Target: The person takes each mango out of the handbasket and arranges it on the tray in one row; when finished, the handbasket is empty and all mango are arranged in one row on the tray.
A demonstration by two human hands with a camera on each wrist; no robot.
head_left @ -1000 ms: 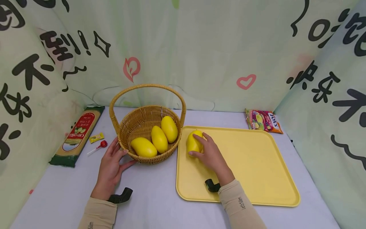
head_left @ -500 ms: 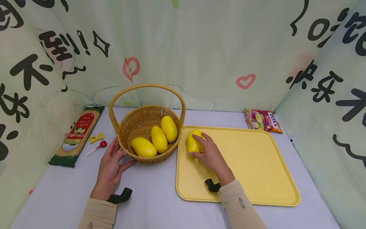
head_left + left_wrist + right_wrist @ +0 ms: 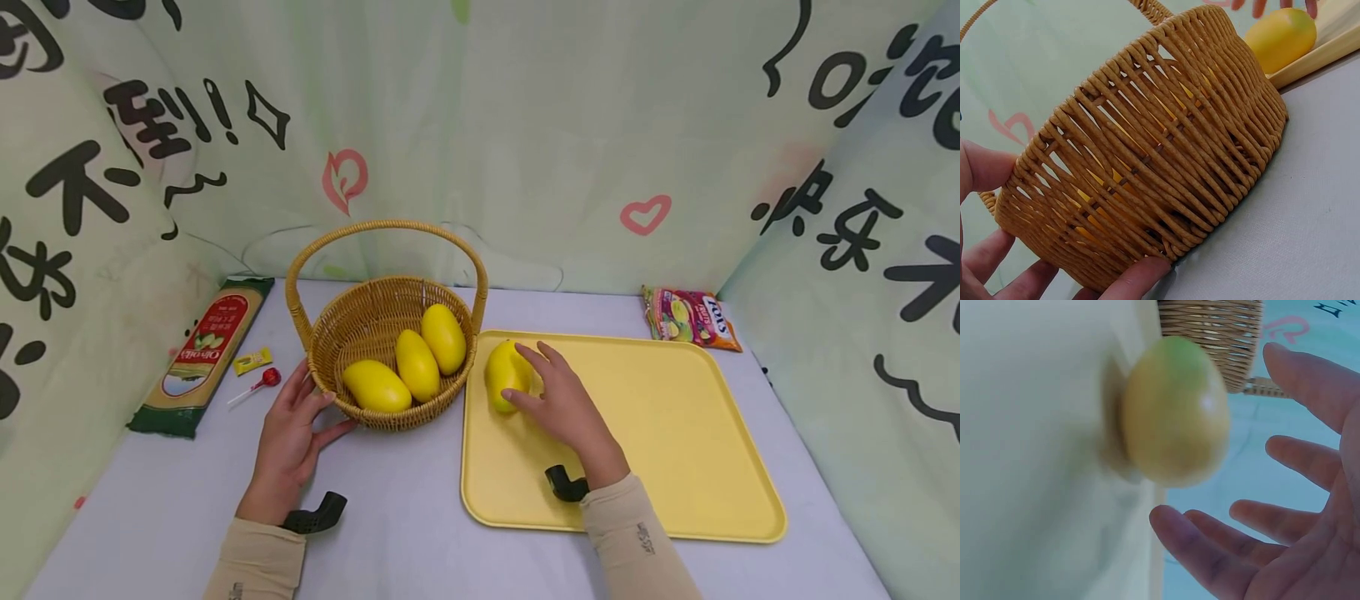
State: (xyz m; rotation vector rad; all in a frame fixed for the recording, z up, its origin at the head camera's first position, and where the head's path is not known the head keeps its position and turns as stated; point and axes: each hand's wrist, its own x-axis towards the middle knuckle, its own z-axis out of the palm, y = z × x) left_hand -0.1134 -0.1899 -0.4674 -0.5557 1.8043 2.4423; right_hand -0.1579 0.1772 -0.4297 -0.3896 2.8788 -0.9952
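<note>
Brown woven wicker basket (image 3: 1160,147): fills the middle, yellow showing through its gaps.
Left hand (image 3: 988,254): holds rim and lower wall.
Smooth yellow oval fruit (image 3: 1282,40): beyond, on a flat pale-yellow tray (image 3: 1316,65).

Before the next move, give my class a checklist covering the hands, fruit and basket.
1. Basket standing on the table: ok.
2. Left hand on the basket: ok, fingers touch its side.
3. Room inside the basket: ok, bare wicker shows behind the three mangoes.
4. Single mango on the tray: ok.
5. Right hand gripping the single mango: not ok, the right wrist view shows a gap.
6. Snack bag clear of the tray: cannot tell.
</note>
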